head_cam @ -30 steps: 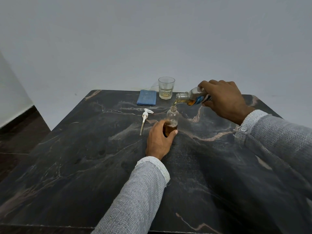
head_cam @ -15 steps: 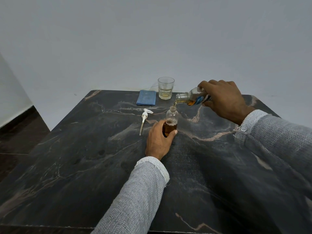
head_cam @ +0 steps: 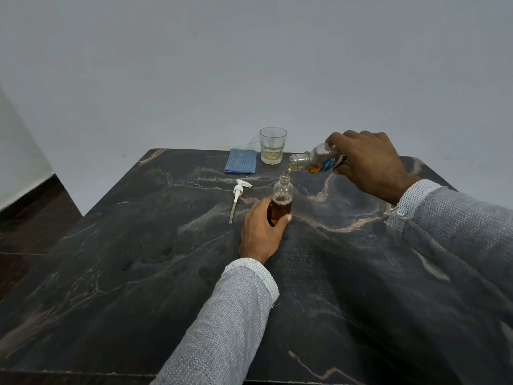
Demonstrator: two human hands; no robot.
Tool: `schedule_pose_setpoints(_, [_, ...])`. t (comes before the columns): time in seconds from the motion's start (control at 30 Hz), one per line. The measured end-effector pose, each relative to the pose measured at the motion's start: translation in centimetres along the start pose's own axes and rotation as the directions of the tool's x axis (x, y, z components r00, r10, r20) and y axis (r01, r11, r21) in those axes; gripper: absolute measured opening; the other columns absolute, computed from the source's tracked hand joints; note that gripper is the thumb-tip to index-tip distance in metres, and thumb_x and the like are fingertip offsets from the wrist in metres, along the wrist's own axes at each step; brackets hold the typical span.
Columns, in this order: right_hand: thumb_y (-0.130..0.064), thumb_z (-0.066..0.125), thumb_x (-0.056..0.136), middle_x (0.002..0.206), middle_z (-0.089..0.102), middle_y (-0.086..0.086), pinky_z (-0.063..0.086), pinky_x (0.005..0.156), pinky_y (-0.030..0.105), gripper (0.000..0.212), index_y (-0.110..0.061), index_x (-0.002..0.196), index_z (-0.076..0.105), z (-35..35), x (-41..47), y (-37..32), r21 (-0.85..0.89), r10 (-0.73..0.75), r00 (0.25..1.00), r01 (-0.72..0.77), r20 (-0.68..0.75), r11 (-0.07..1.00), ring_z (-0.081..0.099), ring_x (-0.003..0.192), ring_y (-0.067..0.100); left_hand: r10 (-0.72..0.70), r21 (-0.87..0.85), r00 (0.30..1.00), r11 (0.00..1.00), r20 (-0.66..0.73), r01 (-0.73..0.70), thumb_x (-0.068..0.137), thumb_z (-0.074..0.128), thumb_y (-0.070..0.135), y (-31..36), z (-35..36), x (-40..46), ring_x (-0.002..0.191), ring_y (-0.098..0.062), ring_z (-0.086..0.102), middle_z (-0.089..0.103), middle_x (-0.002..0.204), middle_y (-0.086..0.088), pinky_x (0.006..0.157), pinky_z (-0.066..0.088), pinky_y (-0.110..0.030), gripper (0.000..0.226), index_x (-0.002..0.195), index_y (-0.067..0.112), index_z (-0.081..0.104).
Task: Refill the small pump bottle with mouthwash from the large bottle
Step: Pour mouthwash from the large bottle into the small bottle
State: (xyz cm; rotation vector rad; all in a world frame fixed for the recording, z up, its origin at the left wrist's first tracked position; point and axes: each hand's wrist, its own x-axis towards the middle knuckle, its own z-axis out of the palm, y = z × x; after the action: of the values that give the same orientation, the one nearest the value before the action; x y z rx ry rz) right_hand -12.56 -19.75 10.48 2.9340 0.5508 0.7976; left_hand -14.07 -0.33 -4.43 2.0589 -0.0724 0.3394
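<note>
The small clear bottle (head_cam: 282, 195) stands upright on the dark marble table (head_cam: 138, 259), partly filled with amber mouthwash, its neck uncapped. My left hand (head_cam: 261, 232) grips its lower body from the near left. My right hand (head_cam: 369, 162) holds the large bottle (head_cam: 313, 161) tipped almost level, mouth pointing left just above the small bottle's neck. A thin amber stream runs from it into the small bottle. The white pump head (head_cam: 238, 194) with its dip tube lies flat on the table left of the small bottle.
A glass tumbler (head_cam: 273, 145) with a little pale liquid stands at the table's far edge. A folded blue cloth (head_cam: 240, 164) lies just left of it. A white wall rises behind the table; dark floor shows at the left.
The amber liquid in the small bottle has risen a little. Both hands and both bottles have stayed where they were.
</note>
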Motion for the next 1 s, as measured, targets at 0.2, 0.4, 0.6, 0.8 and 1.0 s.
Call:
schedule_pose_setpoints(0.2, [-0.017,0.073,0.082,0.114,0.065,0.011,0.038,0.092,0.046,0.044,-0.015,0.122,0.053,-0.2,0.05,0.04,-0.004,0.002,1.0,-0.002,0.003,1.0,0.058,0.101,0.036,0.009,0.012,1.0,1.0,0.002,-0.009,0.083,0.071,0.038,0.02,-0.07,-0.01,0.115,-0.016,0.057,0.06,0.125,-0.002,0.098,0.05,-0.042,0.05,0.127,0.022,0.053])
schedule_pose_setpoints(0.4, [-0.018,0.073,0.083,0.114,0.065,0.009,0.037,0.091,0.045,0.044,-0.016,0.122,0.053,-0.38,0.19,0.1,-0.008,0.001,1.0,-0.001,0.005,1.0,0.058,0.101,0.034,-0.001,0.017,1.0,1.0,0.003,0.001,0.083,0.071,0.039,0.03,-0.05,0.03,0.117,-0.018,0.056,0.059,0.127,-0.002,0.1,0.05,-0.043,0.053,0.13,0.022,0.051])
schedule_pose_setpoints(0.6, [-0.018,0.073,0.083,0.114,0.065,0.01,0.038,0.092,0.045,0.044,-0.016,0.122,0.053,-0.49,0.2,0.14,-0.014,0.003,1.0,-0.003,0.0,1.0,0.058,0.101,0.034,-0.009,0.026,1.0,1.0,0.002,0.009,0.083,0.071,0.04,0.04,0.0,0.08,0.118,-0.018,0.056,0.059,0.128,-0.002,0.1,0.05,-0.044,0.055,0.131,0.022,0.051])
schedule_pose_setpoints(0.8, [-0.019,0.073,0.083,0.113,0.065,0.01,0.038,0.091,0.044,0.043,-0.016,0.121,0.053,-0.52,0.22,0.22,-0.009,-0.006,1.0,0.006,-0.006,1.0,0.059,0.099,0.034,-0.013,0.023,1.0,1.0,0.007,0.013,0.083,0.071,0.04,0.0,-0.02,0.08,0.117,-0.018,0.057,0.06,0.128,-0.002,0.1,0.05,-0.044,0.056,0.131,0.021,0.051])
schedule_pose_setpoints(1.0, [-0.018,0.072,0.083,0.114,0.065,0.01,0.039,0.092,0.046,0.042,-0.016,0.121,0.054,-0.66,0.26,0.16,-0.013,-0.007,1.0,0.007,-0.009,1.0,0.059,0.101,0.035,-0.01,0.033,1.0,0.999,0.012,0.01,0.083,0.071,0.04,0.06,-0.03,0.1,0.115,-0.017,0.057,0.06,0.126,-0.002,0.099,0.05,-0.043,0.053,0.129,0.022,0.052])
